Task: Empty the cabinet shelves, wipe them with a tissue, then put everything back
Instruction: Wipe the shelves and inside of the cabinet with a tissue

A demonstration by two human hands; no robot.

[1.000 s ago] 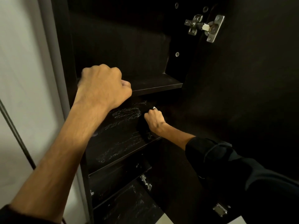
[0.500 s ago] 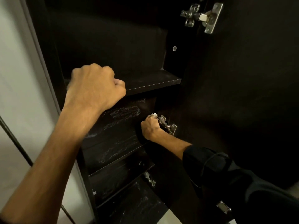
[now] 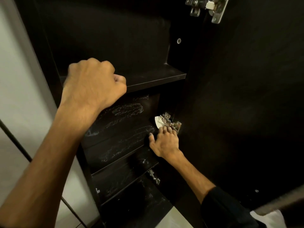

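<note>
- The left hand [image 3: 92, 84] is curled in a fist at the front edge of the upper shelf [image 3: 154, 76]; what it holds cannot be told.
- The right hand [image 3: 164, 140] has its fingers loosely spread, fingertips on the white tissue [image 3: 158, 122] beside the middle hinge [image 3: 171, 122].
- The shelf [image 3: 118, 142] below shows pale streaks.
- The dark cabinet's door [image 3: 246, 104] stands open; a pale wall [image 3: 14, 89] lies left.

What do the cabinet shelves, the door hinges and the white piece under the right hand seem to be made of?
Shelves: probably laminated board, dark and matte; flat square edges, with pale smears showing on the lower ones.
Hinges: metal, bright silver finish; they glint, and screws are visible.
White piece: likely tissue paper, matte and thin; the right hand touches it with its fingertips. Too small to be sure.
</note>
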